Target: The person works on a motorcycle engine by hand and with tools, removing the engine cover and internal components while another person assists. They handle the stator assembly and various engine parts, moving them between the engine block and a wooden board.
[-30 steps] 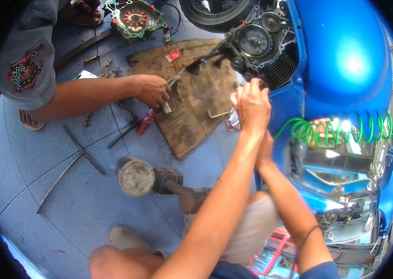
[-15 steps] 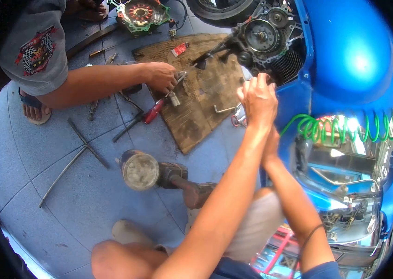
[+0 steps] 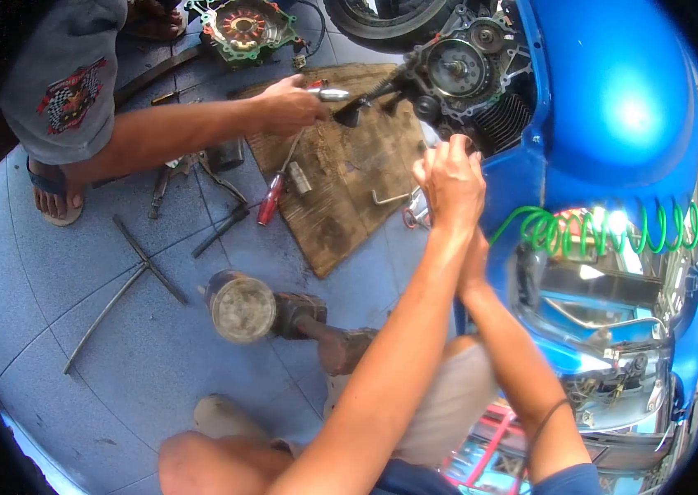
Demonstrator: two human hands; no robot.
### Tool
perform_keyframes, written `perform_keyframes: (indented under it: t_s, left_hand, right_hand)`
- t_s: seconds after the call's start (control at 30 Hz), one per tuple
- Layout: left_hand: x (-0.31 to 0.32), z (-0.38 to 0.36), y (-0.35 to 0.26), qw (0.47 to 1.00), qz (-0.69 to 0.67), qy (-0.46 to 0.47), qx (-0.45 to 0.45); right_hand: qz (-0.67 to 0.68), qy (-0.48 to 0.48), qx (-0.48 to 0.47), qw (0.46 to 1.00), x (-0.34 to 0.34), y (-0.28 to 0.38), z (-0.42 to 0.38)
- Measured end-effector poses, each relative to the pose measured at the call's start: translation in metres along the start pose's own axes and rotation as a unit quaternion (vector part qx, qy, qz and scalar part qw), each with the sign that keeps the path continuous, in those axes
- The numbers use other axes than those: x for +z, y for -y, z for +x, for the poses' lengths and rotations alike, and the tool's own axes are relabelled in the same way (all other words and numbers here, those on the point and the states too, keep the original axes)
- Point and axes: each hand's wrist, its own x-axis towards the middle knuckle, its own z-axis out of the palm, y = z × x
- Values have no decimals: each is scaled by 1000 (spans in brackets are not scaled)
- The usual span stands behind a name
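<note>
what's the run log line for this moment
left hand: by engine; right hand: partly hidden; grips: unclear; co-worker's hand: holds silver tool

Passage: floor (image 3: 130, 379), open stretch between crossed rods (image 3: 145, 264) and knee (image 3: 192, 464).
Obstacles: engine (image 3: 456, 70), ahead of left hand (image 3: 454, 181); blue panel (image 3: 613, 107), to its right; co-worker's forearm (image 3: 184, 129), reaching toward wooden board (image 3: 332, 243); round-topped cylinder (image 3: 242, 309), near board's lower corner; green coiled hose (image 3: 543, 231).
</note>
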Motion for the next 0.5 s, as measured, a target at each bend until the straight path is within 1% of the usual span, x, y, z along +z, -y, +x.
perform_keyframes:
  t_s: [0.1,0.17,0.37,0.5]
  left_hand:
    - [-1,0,0,1000,0,-1,0]
    - [-1,0,-1,1000,0,-4,1]
    - [-1,0,0,1000,-2,-5,2]
    - [-1,0,0,1000,1,-1,1]
  right_hand:
    - [14,3,9,1000,1,-1,-1]
    - [1,22,25,999,0,-1,-2]
    - [8,2,11,1000,2,-2,-2]
    - [2,10,20,1000,0,-1,-2]
